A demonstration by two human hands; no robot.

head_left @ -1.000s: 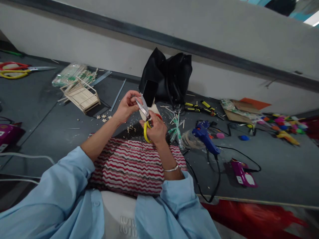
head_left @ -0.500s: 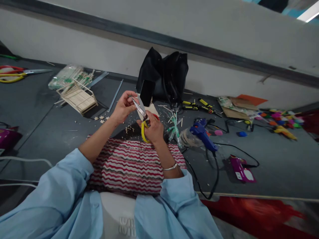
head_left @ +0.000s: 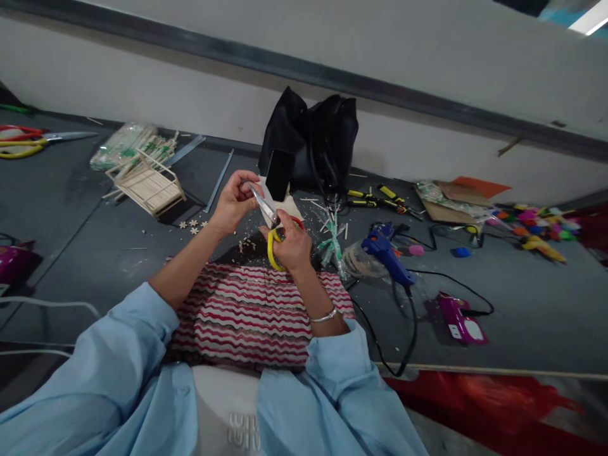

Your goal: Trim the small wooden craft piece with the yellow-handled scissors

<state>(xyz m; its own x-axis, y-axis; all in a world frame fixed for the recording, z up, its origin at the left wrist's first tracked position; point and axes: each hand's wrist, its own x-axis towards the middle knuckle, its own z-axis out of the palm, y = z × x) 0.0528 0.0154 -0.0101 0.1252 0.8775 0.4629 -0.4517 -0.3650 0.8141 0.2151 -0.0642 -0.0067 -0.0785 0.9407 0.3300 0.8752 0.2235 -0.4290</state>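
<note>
My right hand (head_left: 293, 244) is closed around the handles of a pair of scissors (head_left: 272, 252), one loop yellow and the other red. The blades point up and left, toward my left hand (head_left: 234, 206). Thumb and fingers of that hand are pinched together at the blade tips; whatever lies between them is too small to make out. Just beyond the blades, a black phone (head_left: 279, 174) leans against a dark bag (head_left: 327, 139). Pale wooden scraps (head_left: 244, 248) lie scattered under my hands, beside a red-and-white wavy-striped cloth (head_left: 256, 310).
Left of my hands stand a small stick-built model (head_left: 149, 185) and a bag of sticks (head_left: 124, 145). To the right are a blue glue gun (head_left: 387, 253) with its cord, yellow-black cutters (head_left: 375, 201), a purple box (head_left: 460, 318) and colourful pompoms (head_left: 532, 221). Large scissors (head_left: 42, 140) lie far left.
The scissor blades look closer together than before. Both hands stay in nearly the same place, and the view has shifted slightly.
</note>
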